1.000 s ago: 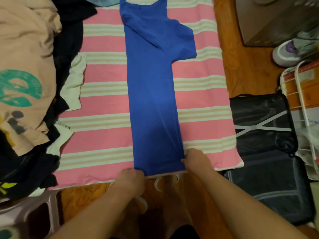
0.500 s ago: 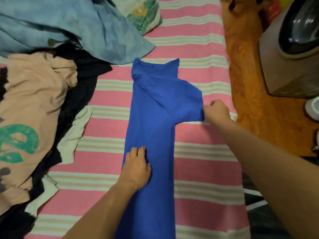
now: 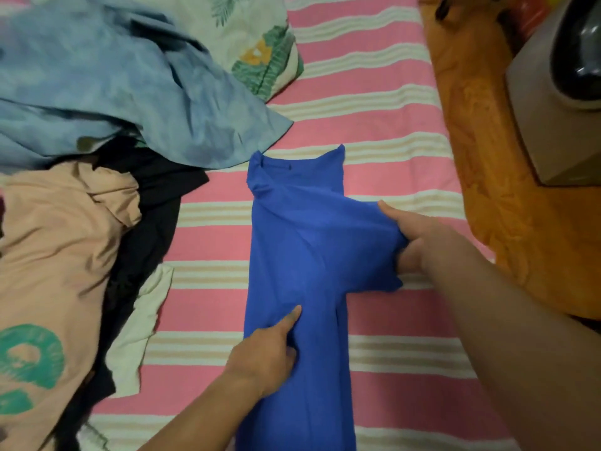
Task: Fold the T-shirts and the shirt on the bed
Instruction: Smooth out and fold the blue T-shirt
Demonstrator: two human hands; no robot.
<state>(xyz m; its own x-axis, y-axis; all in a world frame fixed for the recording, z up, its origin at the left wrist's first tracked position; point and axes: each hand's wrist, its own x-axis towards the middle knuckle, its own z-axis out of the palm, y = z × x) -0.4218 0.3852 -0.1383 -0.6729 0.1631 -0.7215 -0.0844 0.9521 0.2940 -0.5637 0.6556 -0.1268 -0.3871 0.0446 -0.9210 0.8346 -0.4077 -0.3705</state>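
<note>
A royal blue T-shirt [image 3: 302,242] lies lengthwise on the pink striped bed sheet [image 3: 383,131], folded in half along its length, collar at the far end. My right hand [image 3: 419,242] grips the sleeve's edge and lifts it off the sheet toward the shirt's body. My left hand [image 3: 270,349] presses on the shirt's lower left part, index finger stretched out, other fingers curled. The shirt's hem runs out of the bottom of the view.
Unfolded clothes are heaped at the left: a light blue shirt [image 3: 130,92], a peach T-shirt with green print [image 3: 55,268], black garments [image 3: 153,209] and a cream piece [image 3: 143,323]. A leaf-print pillow [image 3: 257,37] lies at the back. Wooden floor [image 3: 481,157] and a grey appliance [image 3: 553,92] border the bed's right side.
My right hand has taken hold of the sleeve and lifted it inward. My left hand slid up the shirt and now presses with one pointed finger. The view has shifted up the bed.
</note>
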